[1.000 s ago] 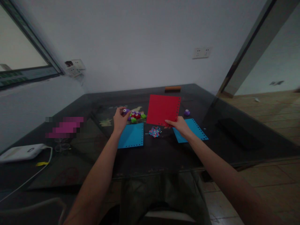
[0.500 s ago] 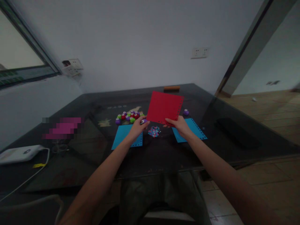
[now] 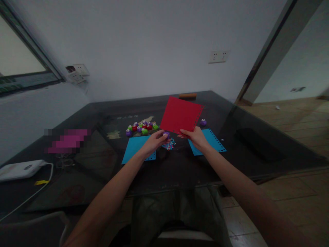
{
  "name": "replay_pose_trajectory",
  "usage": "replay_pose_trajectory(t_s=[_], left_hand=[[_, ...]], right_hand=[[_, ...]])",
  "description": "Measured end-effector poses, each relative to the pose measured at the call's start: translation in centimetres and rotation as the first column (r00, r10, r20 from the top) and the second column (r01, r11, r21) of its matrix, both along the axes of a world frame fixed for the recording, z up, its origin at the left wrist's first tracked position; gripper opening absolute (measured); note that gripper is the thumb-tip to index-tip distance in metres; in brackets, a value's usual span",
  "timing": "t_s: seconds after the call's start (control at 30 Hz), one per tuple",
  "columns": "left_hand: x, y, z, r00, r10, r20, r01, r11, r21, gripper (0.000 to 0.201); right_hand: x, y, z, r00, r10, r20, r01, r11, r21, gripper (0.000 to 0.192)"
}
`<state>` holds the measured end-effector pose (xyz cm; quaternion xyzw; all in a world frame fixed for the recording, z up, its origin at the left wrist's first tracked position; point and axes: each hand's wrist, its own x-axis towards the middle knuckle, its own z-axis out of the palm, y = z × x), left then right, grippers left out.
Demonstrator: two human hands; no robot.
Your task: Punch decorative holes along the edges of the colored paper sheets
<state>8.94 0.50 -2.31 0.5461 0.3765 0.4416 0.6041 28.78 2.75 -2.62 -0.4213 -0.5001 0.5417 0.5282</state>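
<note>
left hand pinches purple toy | right hand grips red sheet near one corner | beads lie on bench

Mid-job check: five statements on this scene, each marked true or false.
1. The right hand holds the red sheet. True.
2. The left hand grips a green toy. False: it grips a purple toy.
3. The confetti pile lies between the left blue sheet and the right blue sheet. True.
4. The brown bar lies on the red sheet. False: it lies beyond the red sheet.
5. A lone purple toy stands apart from the toy cluster. True.
</note>
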Motion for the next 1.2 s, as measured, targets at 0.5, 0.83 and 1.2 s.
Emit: replay_pose_trajectory(t_s=[0.5,0.83,1.2], left_hand=[[0.51,-0.36,-0.47,0.992,0.125,-0.006,-0.125,0.991,0.037,0.036],[0.53,-0.34,-0.28,0.992,0.12,-0.026,-0.118,0.992,0.049,0.036],[0.51,-0.37,-0.28,0.991,0.131,0.003,-0.131,0.991,0.029,0.034]], right_hand=[[-0.63,-0.6,0.15,0.998,-0.053,-0.026,0.054,0.998,0.044,0.037],[-0.62,-0.75,0.48,0.998,-0.055,-0.016,0.056,0.998,0.04,0.034],[-0.7,-0.58,0.07,0.999,-0.049,0.001,0.049,0.996,0.071,0.031]])
